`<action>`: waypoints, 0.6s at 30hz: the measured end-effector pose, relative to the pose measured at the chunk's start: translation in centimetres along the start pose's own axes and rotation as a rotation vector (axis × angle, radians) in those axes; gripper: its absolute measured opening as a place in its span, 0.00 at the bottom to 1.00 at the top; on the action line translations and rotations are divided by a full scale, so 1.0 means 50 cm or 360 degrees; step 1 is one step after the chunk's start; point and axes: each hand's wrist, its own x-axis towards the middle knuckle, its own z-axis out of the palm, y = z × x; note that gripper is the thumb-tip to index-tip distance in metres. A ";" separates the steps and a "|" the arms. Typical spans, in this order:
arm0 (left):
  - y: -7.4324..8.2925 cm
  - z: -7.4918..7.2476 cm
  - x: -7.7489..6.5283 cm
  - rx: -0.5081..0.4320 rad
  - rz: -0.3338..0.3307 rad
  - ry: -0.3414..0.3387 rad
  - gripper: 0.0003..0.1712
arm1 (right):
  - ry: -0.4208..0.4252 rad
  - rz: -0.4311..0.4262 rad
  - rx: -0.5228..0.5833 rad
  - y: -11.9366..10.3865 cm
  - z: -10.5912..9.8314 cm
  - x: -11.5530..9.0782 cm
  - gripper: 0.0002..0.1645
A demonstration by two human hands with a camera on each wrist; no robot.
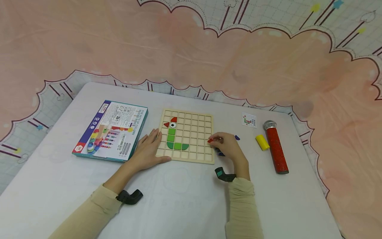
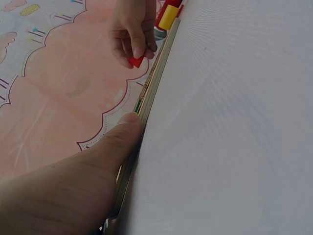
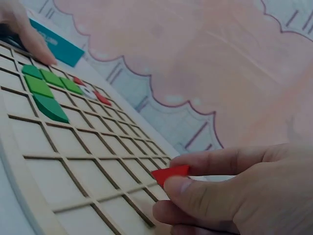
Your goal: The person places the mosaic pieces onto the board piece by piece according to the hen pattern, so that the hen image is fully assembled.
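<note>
A wooden grid board [image 1: 195, 132] lies flat on the table. On its left side sit green tiles [image 1: 171, 131], a white tile with a black eye dot [image 1: 172, 125], and red pieces [image 1: 174, 119]. My left hand [image 1: 147, 151] rests along the board's left edge with straight fingers, its thumb at the near edge. Above the board's right edge, my right hand [image 1: 227, 144] pinches a small red triangular tile [image 3: 171, 173] between thumb and index finger. Dark blue pieces [image 1: 220, 153] lie beside the board, partly hidden by that hand.
Left of the board lies a flat toy box [image 1: 113, 132]. To the right are a small pattern card [image 1: 249, 120], a yellow cylinder-like piece [image 1: 262, 142] and a red microphone [image 1: 277, 149]. A patterned peach cloth [image 1: 179, 53] hangs beyond the white table [image 1: 179, 199].
</note>
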 end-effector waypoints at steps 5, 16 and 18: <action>0.001 -0.001 0.000 0.0001 -0.0002 -0.0004 0.64 | -0.0063 -0.0087 -0.0078 -0.029 0.031 0.008 0.11; 0.000 -0.001 0.001 0.0002 -0.0006 -0.0002 0.64 | -0.0218 -0.0292 -0.0115 -0.098 0.107 0.010 0.07; 0.000 0.000 0.001 0.0002 -0.0002 0.0001 0.64 | -0.0228 -0.0343 -0.0131 -0.106 0.116 0.010 0.06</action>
